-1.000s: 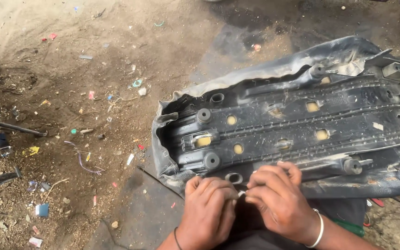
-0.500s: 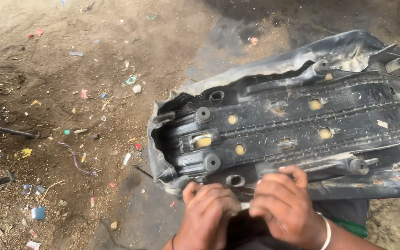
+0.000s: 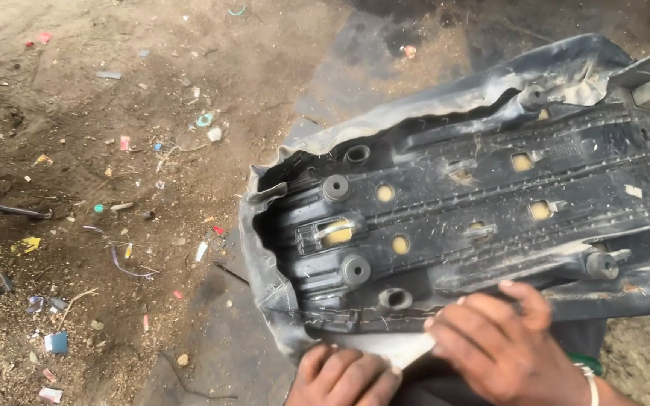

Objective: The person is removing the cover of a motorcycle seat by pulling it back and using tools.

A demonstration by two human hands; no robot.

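Upturned motorcycle seat base (image 3: 490, 203), underside exposed for access; left hand (image 3: 344, 376) curled shut gripping the cover edge (image 3: 385, 347), right hand (image 3: 502, 342) fingers together, pressing it flat.

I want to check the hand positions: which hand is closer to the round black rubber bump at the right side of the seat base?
Right. The right hand lies just below the rubber bump, fingers almost reaching it. The left hand is far to its lower left, at the seat base's near edge.

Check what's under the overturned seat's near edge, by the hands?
A pale strip shows beneath the seat base, between the left hand and right hand. Anything deeper is covered by the seat and hands.
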